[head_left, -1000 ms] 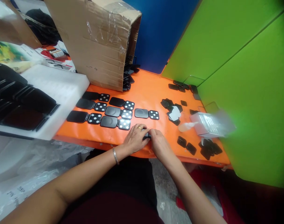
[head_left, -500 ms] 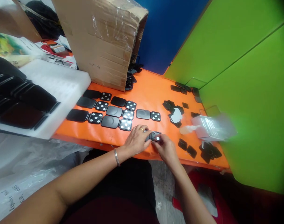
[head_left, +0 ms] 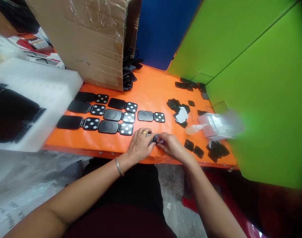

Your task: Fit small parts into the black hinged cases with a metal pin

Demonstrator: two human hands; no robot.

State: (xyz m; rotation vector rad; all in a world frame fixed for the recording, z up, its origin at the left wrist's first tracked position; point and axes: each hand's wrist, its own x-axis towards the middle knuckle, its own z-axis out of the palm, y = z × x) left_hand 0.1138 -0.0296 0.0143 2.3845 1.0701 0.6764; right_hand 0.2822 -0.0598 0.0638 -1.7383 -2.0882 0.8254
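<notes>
The left hand's [head_left: 140,145] fingers grasp a black piece [head_left: 155,138] at the desk [head_left: 153,82]; the right hand's [head_left: 172,145] hold is unclear.

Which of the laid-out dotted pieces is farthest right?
The lone piece just beyond the left hand; the other six, leftward, form two columns of three.

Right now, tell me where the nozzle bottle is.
In the head view, the nozzle bottle is on the orange tabletop, right of the right hand and just left of the white box.
</notes>
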